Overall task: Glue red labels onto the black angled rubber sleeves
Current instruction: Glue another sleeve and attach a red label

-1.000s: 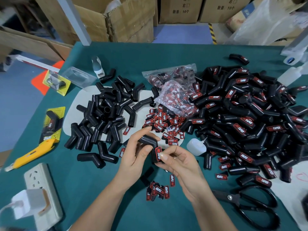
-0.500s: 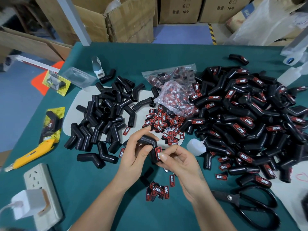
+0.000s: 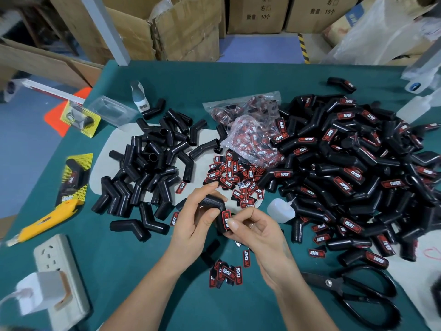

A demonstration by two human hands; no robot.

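Note:
My left hand [image 3: 198, 218] grips a black angled rubber sleeve [image 3: 212, 202] just above the green table. A red label [image 3: 226, 219] lies on the sleeve's lower leg, and the thumb and fingers of my right hand [image 3: 255, 231] pinch that leg around the label. Unlabelled sleeves [image 3: 152, 161] lie heaped at the left. Labelled sleeves [image 3: 353, 168] form a big pile at the right. Loose red labels [image 3: 232, 174] lie behind my hands, and a few more labels [image 3: 226, 273] lie in front. A small white glue bottle [image 3: 280, 210] lies to the right of my right hand.
Black scissors [image 3: 353, 297] lie at the front right. A power strip [image 3: 59, 275] with a white charger and a yellow utility knife [image 3: 45, 218] are at the front left. A plastic bag of labels [image 3: 250, 130] sits mid-table. Cardboard boxes [image 3: 186, 27] stand beyond the far edge.
Hardly any: both hands stay on the sleeve, and my right fingers shift slightly around the label.

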